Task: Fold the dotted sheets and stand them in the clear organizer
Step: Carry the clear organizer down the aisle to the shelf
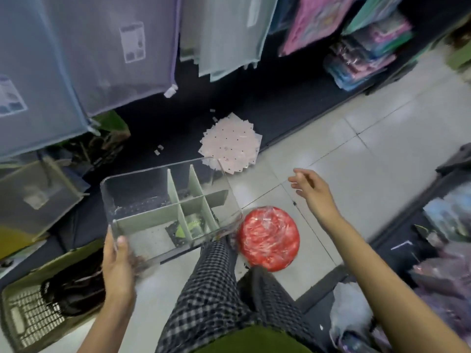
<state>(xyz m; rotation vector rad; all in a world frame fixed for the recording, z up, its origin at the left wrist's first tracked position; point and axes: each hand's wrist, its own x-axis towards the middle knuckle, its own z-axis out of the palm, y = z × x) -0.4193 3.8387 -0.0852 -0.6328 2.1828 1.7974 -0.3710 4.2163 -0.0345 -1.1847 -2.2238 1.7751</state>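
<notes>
Mesh pouch labels (132, 42): white printed cards, the print too blurred to read.
Lower-left pouch label (11, 98): also blurred, no words legible.
Dotted sheets (230, 142): black dots only, no lettering.
Readable text: none.

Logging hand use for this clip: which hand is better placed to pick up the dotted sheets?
Right hand: empty, open, nearer the pale pink dotted sheets. Left hand grips the clear plastic organizer.
</notes>
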